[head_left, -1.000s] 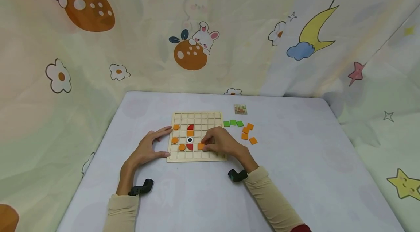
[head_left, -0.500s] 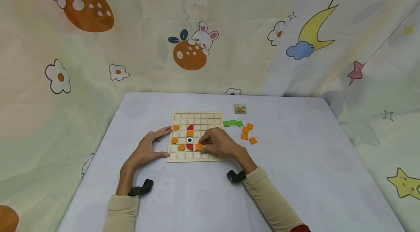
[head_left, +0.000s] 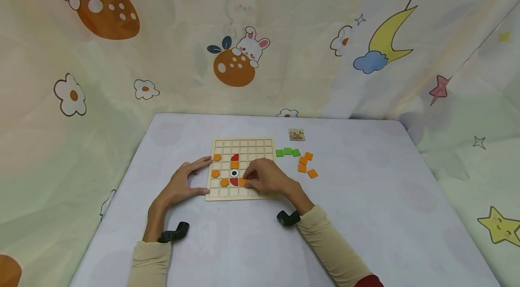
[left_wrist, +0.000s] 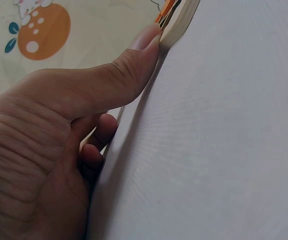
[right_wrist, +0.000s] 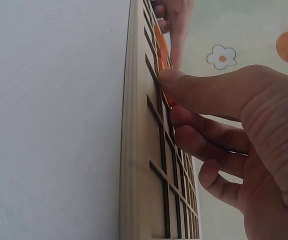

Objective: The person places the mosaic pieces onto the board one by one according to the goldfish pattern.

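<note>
A wooden grid board (head_left: 260,145) lies on the table. On it are three orange discs (head_left: 215,173), two red half-discs (head_left: 234,157), an orange square (head_left: 234,165) and a black-and-white ring (head_left: 234,173). My right hand (head_left: 247,179) pinches an orange square tile (head_left: 242,182) in a lower row, right beside the lower red half-disc (head_left: 234,182). In the right wrist view the thumb and fingers (right_wrist: 194,90) press this tile (right_wrist: 162,64) against the board (right_wrist: 139,165). My left hand (head_left: 199,176) rests flat by the board's left edge, thumb (left_wrist: 134,60) and index finger touching it (left_wrist: 176,27).
Three green squares (head_left: 287,152) and several orange squares (head_left: 306,164) lie loose on the table right of the board. A small pattern card (head_left: 297,134) sits behind them. The pale table (head_left: 365,215) is ringed by cartoon-print curtains (head_left: 243,52).
My right hand has slid the orange tile leftward across the board, up to the lower red half-disc. The left hand has stayed at the board's edge.
</note>
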Demonstrator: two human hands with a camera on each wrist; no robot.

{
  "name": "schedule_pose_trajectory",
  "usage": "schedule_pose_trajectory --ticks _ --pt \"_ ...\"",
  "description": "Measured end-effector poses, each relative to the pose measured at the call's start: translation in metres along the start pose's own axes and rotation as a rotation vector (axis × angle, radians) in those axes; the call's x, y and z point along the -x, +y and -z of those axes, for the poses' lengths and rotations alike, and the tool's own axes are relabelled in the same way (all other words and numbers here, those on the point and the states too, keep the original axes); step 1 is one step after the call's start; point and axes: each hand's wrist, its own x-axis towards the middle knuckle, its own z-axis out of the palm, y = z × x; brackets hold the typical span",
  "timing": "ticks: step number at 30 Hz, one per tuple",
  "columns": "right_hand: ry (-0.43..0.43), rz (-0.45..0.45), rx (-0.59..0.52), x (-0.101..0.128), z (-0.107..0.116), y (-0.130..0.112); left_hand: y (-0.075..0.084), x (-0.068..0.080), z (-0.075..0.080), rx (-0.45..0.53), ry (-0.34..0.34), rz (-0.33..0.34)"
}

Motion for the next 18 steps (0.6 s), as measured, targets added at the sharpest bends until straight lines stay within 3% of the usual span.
schedule_pose_trajectory --ticks 8,18 --pt "-0.001 -0.028 0.003 0.006 0.007 0.002 0.001 -0.001 -0.002 0.022 -0.009 0.027" --pt "0.094 -0.121 -0.019 0.030 0.035 0.024 0.001 0.000 -0.001 0.014 -0.014 0.032"
